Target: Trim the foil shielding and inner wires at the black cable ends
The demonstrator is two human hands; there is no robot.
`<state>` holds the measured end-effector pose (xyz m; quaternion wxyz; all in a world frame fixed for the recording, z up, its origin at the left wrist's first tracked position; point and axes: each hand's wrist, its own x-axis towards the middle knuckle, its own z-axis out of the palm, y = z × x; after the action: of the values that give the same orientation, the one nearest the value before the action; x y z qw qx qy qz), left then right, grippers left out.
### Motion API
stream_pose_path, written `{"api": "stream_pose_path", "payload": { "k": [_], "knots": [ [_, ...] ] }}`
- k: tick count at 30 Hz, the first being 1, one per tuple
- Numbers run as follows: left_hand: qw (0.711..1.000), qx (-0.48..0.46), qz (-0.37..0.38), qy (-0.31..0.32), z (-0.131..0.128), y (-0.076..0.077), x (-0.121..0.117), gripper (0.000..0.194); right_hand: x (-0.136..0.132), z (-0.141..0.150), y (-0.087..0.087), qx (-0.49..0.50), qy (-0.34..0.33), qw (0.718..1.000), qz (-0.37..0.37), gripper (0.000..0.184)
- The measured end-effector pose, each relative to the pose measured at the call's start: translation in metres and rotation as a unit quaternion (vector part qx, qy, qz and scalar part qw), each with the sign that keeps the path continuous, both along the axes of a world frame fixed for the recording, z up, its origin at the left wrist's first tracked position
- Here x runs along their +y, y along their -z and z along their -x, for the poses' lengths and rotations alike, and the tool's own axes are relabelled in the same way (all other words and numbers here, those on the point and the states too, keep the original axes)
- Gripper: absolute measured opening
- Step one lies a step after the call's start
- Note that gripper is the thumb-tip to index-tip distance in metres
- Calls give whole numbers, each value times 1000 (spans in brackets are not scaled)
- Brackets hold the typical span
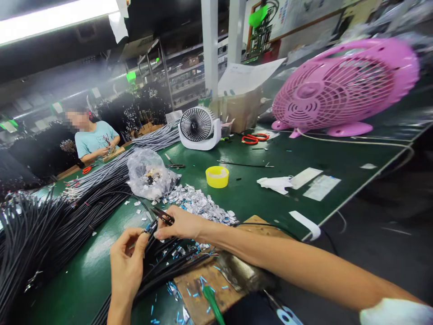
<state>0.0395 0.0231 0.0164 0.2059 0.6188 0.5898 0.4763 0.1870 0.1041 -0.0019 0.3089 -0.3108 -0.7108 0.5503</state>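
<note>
My left hand (130,253) is closed, thumb and fingertips pinched on the stripped end of a black cable (147,228), where a bit of blue and silver shows. Just to its right, my right hand (181,223) is closed around dark tweezers (163,215) that point up and left. Its thumb and finger come close to the same cable end; whether they touch it I cannot tell. Beneath both hands lie more black cables (169,273). Behind them spreads a heap of silver foil scraps (199,203).
Bundles of black cables (67,225) and grey cables (155,137) cover the left. A plastic bag (149,174), yellow tape roll (217,177), white fan (199,128), red-handled scissors (252,138) and pink fan (338,90) stand beyond. A wooden board (196,289) lies in front. A person (96,137) sits across.
</note>
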Motion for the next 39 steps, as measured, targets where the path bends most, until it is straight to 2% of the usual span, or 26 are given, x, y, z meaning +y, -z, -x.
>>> {"api": "stream_pose_path", "payload": {
  "k": [2, 5, 8, 11, 18, 24, 27, 29, 33, 36, 39],
  "knots": [
    [1000, -10, -10, -16, 3, -1, 1, 19, -4, 0, -5, 0, 61, 997, -49, 34],
    [1000, -14, -10, -23, 1, -1, 0, 18, -13, -2, -17, 5, 144, 968, -203, 31],
    [1000, -20, 0, -24, -1, 0, -2, 20, -20, -4, -21, 34, 123, 935, -331, 19],
    [999, -22, 20, -19, -2, 4, -3, 21, -22, -5, -18, 45, 121, 918, -376, 20],
    [997, -32, 54, -39, -4, 14, 2, 19, -25, -4, -15, 2, 142, 928, -344, 12],
    [986, -57, 145, 60, 3, 13, 3, 28, -27, -1, -20, -35, 154, 951, -264, 14],
    [974, -81, 183, 105, 4, 15, 5, 29, -27, -1, -20, -20, 139, 965, -222, 16],
    [972, -105, 185, 103, 2, 17, 6, 27, -25, -1, -20, -6, 118, 977, -179, 16],
    [975, -147, 157, 58, -4, 16, 7, 23, -22, -3, -20, 3, 72, 991, -110, 15],
    [975, -164, 145, 30, -5, 13, 9, 21, -22, -5, -20, 19, 80, 986, -146, 19],
    [973, -170, 158, 12, -1, 12, 12, 27, -24, -7, -18, 35, 84, 961, -261, 19]
  ]
}}
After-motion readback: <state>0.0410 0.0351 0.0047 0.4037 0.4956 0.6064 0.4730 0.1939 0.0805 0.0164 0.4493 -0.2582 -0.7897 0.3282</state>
